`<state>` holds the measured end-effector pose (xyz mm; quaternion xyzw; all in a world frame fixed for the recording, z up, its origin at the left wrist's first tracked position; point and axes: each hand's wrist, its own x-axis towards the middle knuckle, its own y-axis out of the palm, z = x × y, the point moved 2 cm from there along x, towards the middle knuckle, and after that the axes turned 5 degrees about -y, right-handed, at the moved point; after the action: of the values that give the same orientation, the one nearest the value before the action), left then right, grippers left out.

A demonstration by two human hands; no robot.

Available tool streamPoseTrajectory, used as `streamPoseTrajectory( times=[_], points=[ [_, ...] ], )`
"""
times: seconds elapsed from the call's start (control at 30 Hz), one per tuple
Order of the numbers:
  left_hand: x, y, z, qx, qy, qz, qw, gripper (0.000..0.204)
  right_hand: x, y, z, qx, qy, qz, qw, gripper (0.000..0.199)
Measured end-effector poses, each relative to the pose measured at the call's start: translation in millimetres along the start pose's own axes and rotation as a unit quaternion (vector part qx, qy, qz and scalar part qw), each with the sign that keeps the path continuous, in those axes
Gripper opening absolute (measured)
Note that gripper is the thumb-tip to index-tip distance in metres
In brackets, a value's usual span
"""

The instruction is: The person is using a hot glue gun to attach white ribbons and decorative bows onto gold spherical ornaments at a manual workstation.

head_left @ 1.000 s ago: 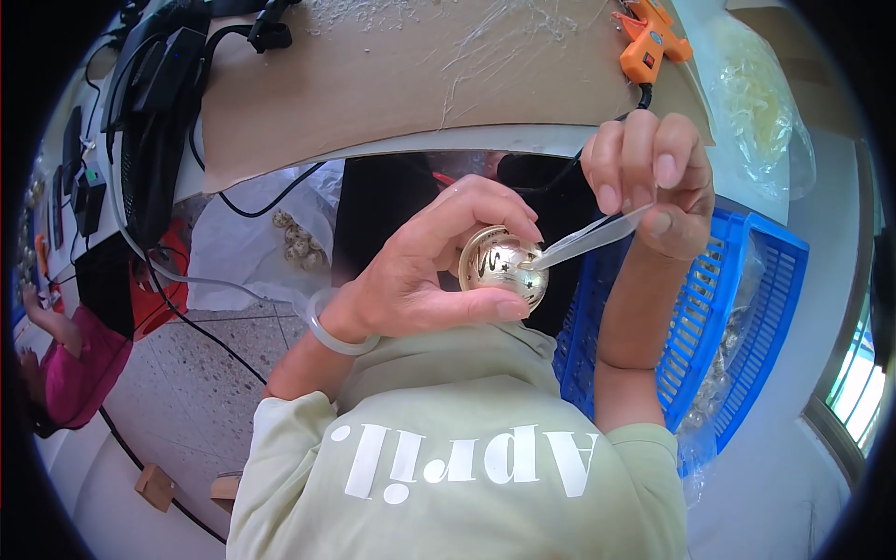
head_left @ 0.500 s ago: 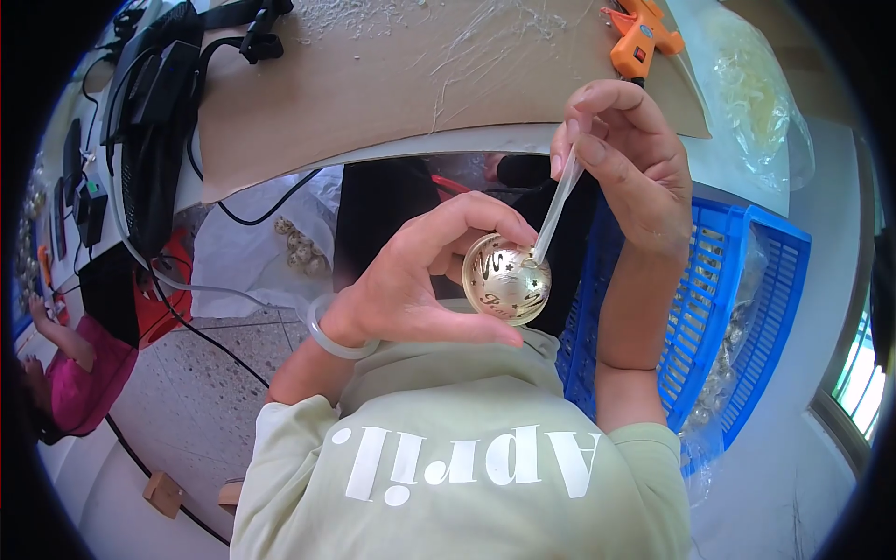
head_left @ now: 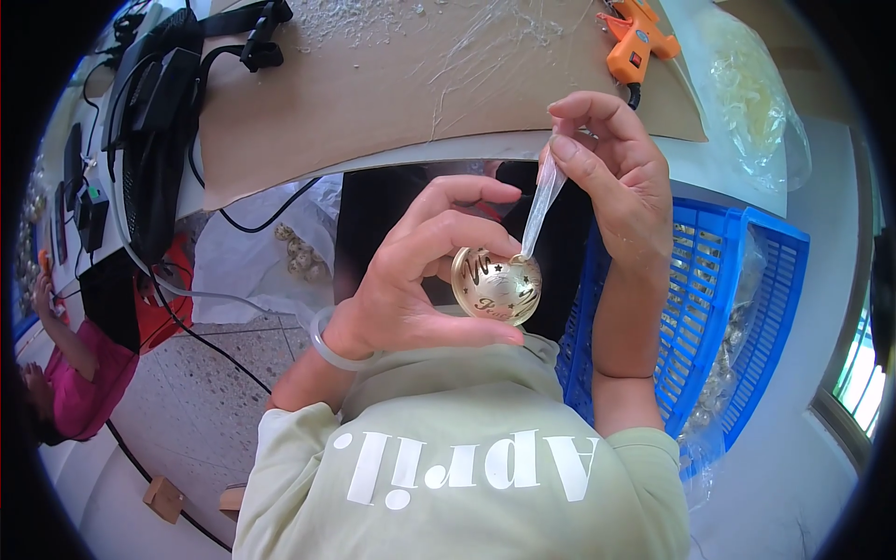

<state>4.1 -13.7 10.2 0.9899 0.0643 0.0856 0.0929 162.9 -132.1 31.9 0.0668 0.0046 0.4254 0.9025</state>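
While between left fingers point(head_left: 457, 233), gold ball point(head_left: 499, 285)

At the frame's centre, the left hand point(head_left: 420, 266) hides the far side of the gold bauble point(head_left: 504, 291), and the right hand point(head_left: 616, 182) covers the upper end of the translucent strip point(head_left: 539, 213). How the strip's lower end meets the bauble is too small to tell. The top edge cuts off the cardboard sheet point(head_left: 327, 112) and the orange glue gun point(head_left: 635, 51). The right forearm blocks part of the blue crate point(head_left: 695, 247). Contents of the clear bag point(head_left: 756, 112), upper right, are blurred. At the far left, the dark rim crops a co-worker's pink sleeve point(head_left: 93, 373).
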Motion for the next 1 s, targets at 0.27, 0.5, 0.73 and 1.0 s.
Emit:
streamPoseTrajectory(
  times=[0.27,0.5,0.73,1.0],
  points=[
    [6,-1,-13,0.167,0.127,-0.037,0.977,0.058,4,14,-3,-0.04,0.022,0.027,0.999,0.026],
    [-2,-9,-4,0.071,0.11,-0.08,0.988,0.06,20,13,7,-0.167,-0.02,-0.044,0.985,0.023],
    [1,-17,7,-0.007,0.106,-0.137,0.985,0.059,63,-60,8,-0.579,0.011,-0.271,0.769,0.047],
    [-1,-17,9,-0.051,0.065,-0.173,0.981,0.055,69,-92,-5,-0.401,-0.06,-0.294,0.866,0.052]
  ],
)
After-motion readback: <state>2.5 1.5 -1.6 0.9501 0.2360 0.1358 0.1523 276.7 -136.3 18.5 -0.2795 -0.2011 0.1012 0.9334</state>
